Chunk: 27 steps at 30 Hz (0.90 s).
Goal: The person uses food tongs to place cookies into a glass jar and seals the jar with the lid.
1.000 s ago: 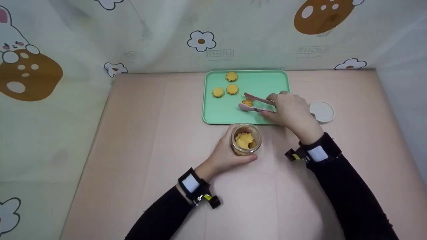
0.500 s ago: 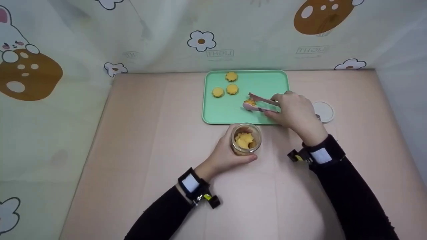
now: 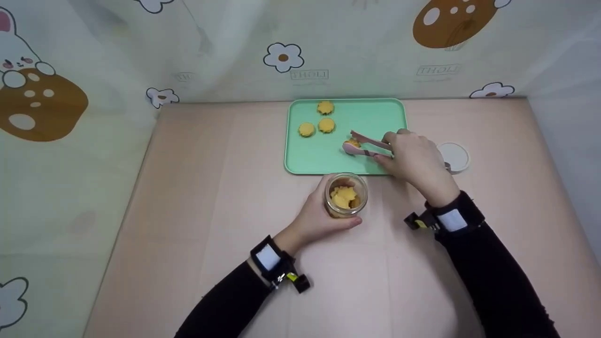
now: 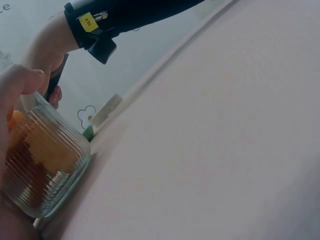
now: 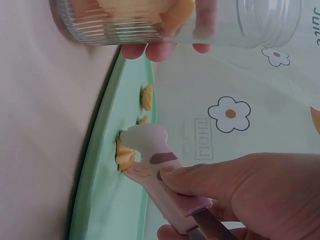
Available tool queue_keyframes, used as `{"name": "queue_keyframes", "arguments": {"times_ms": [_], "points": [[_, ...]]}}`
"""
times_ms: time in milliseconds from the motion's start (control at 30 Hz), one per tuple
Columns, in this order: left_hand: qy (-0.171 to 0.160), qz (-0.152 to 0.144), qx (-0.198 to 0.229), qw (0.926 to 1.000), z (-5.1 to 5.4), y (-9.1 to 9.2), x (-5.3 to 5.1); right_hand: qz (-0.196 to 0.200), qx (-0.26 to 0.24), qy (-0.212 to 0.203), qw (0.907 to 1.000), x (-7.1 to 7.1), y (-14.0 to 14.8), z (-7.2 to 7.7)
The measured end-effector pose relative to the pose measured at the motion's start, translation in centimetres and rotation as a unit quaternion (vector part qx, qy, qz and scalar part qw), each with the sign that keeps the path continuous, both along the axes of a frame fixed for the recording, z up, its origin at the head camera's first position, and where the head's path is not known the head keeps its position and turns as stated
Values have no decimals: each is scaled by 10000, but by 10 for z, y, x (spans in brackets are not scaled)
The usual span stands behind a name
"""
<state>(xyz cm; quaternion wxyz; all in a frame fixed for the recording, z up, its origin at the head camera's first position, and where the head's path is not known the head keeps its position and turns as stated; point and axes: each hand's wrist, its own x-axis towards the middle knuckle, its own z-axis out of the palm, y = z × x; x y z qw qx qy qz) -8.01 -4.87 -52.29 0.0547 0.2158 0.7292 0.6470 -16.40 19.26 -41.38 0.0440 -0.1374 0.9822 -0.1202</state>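
A ribbed glass jar (image 4: 50,155) with several yellow cookies in it stands upright on the table, and my left hand (image 3: 319,213) grips it round the side. Over the green tray (image 3: 319,162) my right hand (image 3: 415,157) holds a pair of pink tongs (image 5: 162,175) with metal in the handle. Between the tong tips is one scalloped cookie (image 5: 124,155) on the tray; whether the tips press on both its sides, I cannot tell. Three more cookies (image 3: 326,125) lie toward the tray's left back.
A round white lid (image 3: 454,157) lies on the table right of the tray, partly behind my right hand. A patterned curtain (image 3: 225,51) hangs along the table's back edge. The pale pink table (image 3: 197,188) extends left and right of the tray.
The tongs and the cookie between their tips have shifted slightly to the right across the tray, mostly in the first half second. My left hand and the jar have stayed in place.
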Motion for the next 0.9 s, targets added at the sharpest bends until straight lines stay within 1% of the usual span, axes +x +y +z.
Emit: {"name": "queue_keyframes", "arguments": {"times_ms": [267,500,733,900], "points": [[37,22,-38,10000,-1,0,0,-48,-118,23,9999,4,5,1],[41,6,29,10000,-2,0,0,-71,-174,131,9997,7,8,2],[135,-14,-8,9999,-5,0,0,-72,-333,341,9988,11,11,2],[110,-13,14,9999,-6,0,0,-54,-371,358,9987,13,10,2]]}}
